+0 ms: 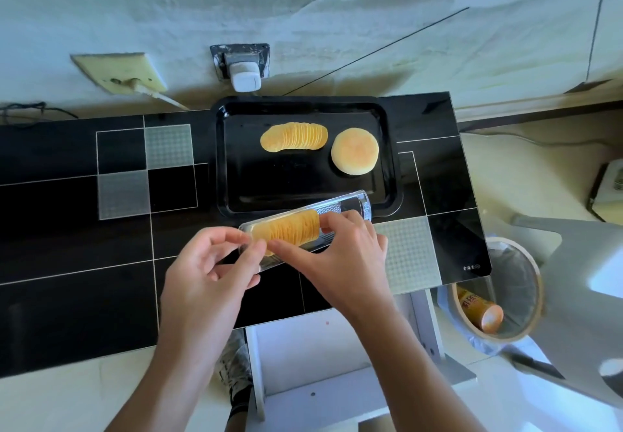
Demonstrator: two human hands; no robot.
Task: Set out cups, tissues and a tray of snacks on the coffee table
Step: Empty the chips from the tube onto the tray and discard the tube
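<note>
- Chips sit as a stacked row in a clear sleeve that lies slanted on the table, its far end pointing toward 2 o'clock and overlapping the near rim of the tray.
- Right hand reaches over the sleeve from 5 o'clock; its thumb and fingers are curled round the chip stack, pinching it at both ends.
- Left hand is at 8 o'clock from the chips; its fingertips pinch the near end of the sleeve, fingers curled.
- The tray, black, lies at 12 o'clock from the hands, against the wall.
- On it, a second row of chips, the fanned row, lies toward the far side; a round bun is just beside it at 3 o'clock, apart from it.
- A plug sits in a wall socket at 12 o'clock beyond the tray.
- A bin stands off the table at 3 o'clock, with a can inside.
- A white stool stands at 6 o'clock, under the forearms.
</note>
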